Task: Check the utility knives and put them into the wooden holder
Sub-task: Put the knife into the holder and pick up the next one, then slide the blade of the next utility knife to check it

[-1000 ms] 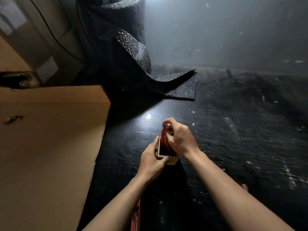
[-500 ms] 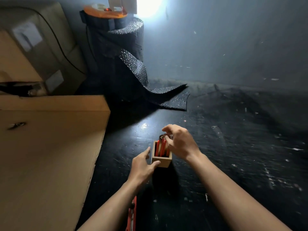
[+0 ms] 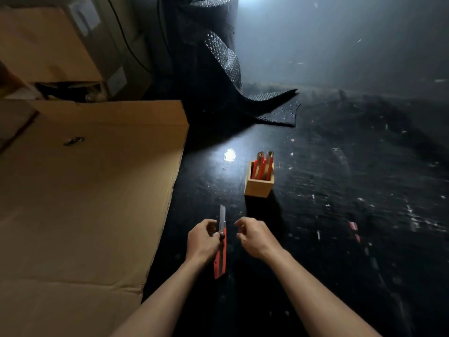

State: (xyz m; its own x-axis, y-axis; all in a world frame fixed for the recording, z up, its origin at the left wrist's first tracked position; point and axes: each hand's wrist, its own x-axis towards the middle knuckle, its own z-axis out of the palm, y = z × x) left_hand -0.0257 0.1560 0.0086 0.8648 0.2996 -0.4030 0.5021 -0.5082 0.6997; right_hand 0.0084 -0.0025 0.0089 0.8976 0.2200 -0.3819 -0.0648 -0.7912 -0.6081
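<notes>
A small square wooden holder (image 3: 258, 189) stands on the black table surface, with red utility knives (image 3: 262, 166) upright inside it, their tops sticking out. Nearer to me, my left hand (image 3: 203, 240) grips a red utility knife (image 3: 221, 256) around its slider, and the metal blade is extended and points away from me. My right hand (image 3: 255, 237) hovers just right of that knife with its fingers curled and apart, holding nothing. Both hands are well short of the holder.
A large flat cardboard sheet (image 3: 85, 195) covers the left side, with cardboard boxes (image 3: 48, 45) stacked behind it. A roll of dark bubble wrap (image 3: 218, 57) stands at the back, its loose end trailing onto the scratched black surface (image 3: 352, 203).
Both hands have pulled back from the holder toward me. My left hand has picked up the red knife that lay near my arm, and its blade is now out.
</notes>
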